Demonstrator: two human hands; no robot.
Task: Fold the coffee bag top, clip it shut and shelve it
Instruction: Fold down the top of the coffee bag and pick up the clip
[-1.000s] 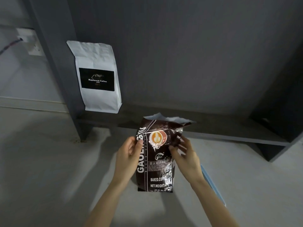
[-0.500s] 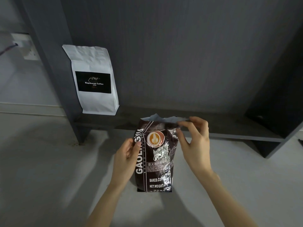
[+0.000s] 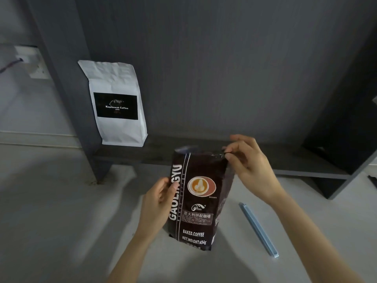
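Observation:
A dark brown coffee bag (image 3: 199, 201) with white lettering and a cup logo stands upright on the grey surface in front of me. My left hand (image 3: 158, 201) grips its left edge at mid-height. My right hand (image 3: 247, 166) pinches the bag's top right corner between thumb and fingers. The bag's top stands open and unfolded. A long light-blue sealing clip (image 3: 259, 229) lies flat on the surface to the right of the bag, untouched. Behind the bag runs the dark shelf board (image 3: 285, 160).
A white coffee bag (image 3: 117, 103) with a black label stands at the shelf's left end, against the dark upright post (image 3: 67, 88). A wall socket (image 3: 30, 62) sits far left. The shelf's dark right side panel (image 3: 346, 123) closes the right end.
My right hand rose from the bag's right side to its top right corner and pulled the top straight. The blue clip, hidden behind my right arm before, now shows.

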